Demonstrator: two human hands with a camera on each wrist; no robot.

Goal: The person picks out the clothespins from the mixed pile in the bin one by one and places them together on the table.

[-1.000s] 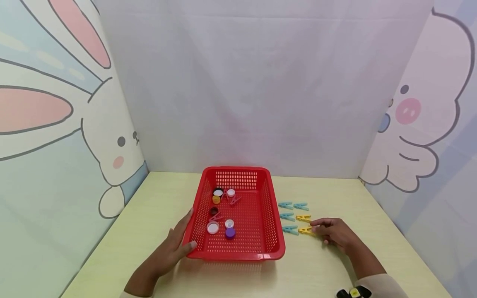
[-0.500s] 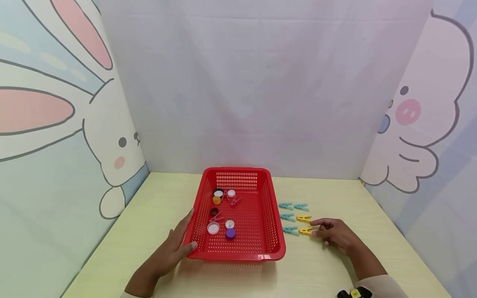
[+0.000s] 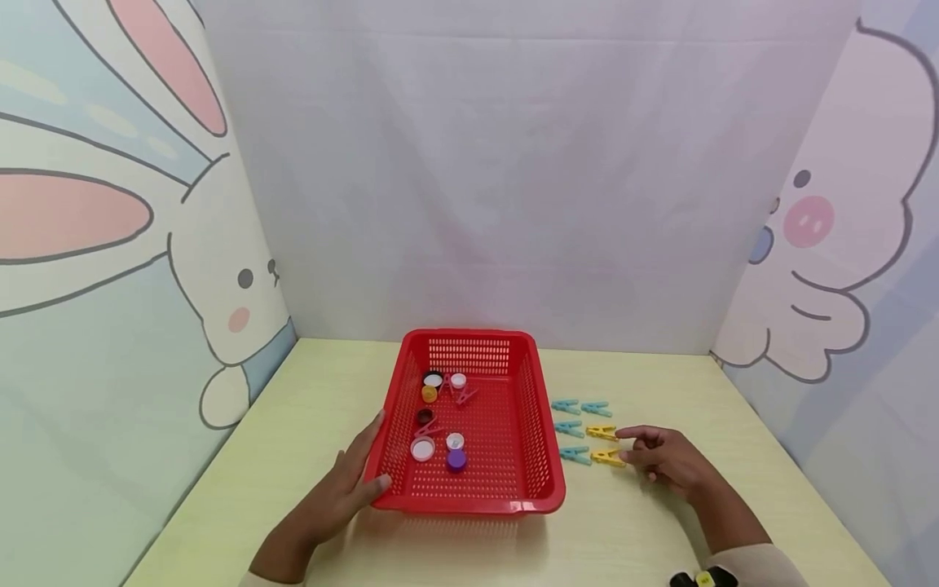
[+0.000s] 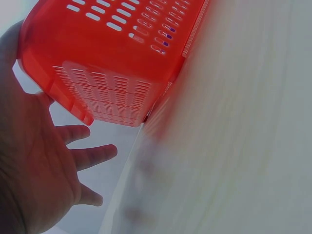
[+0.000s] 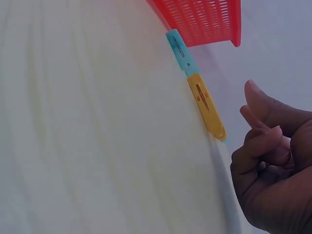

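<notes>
As the rim of the red basket (image 3: 469,507) is touched by the left hand (image 3: 343,483), fingers straight and spread, nothing at all is grasped by the right hand (image 3: 666,458), its forefinger stretched toward two yellow pegs (image 3: 607,458) on the table (image 3: 601,538). Whether either is touched cannot be told! Four blue pegs (image 3: 575,455) are laid nearby; from the right wrist, only one of each colour is plainly made out. Inside the basket, caps (image 3: 456,461) and pink pegs (image 3: 424,431) are scattered; below, both sleeves (image 3: 756,562) are cut off.

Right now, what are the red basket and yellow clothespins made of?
The red basket looks like glossy plastic: it shines and has rows of neat holes. The yellow clothespins are probably plastic too: smooth, evenly coloured, less shiny.
</notes>
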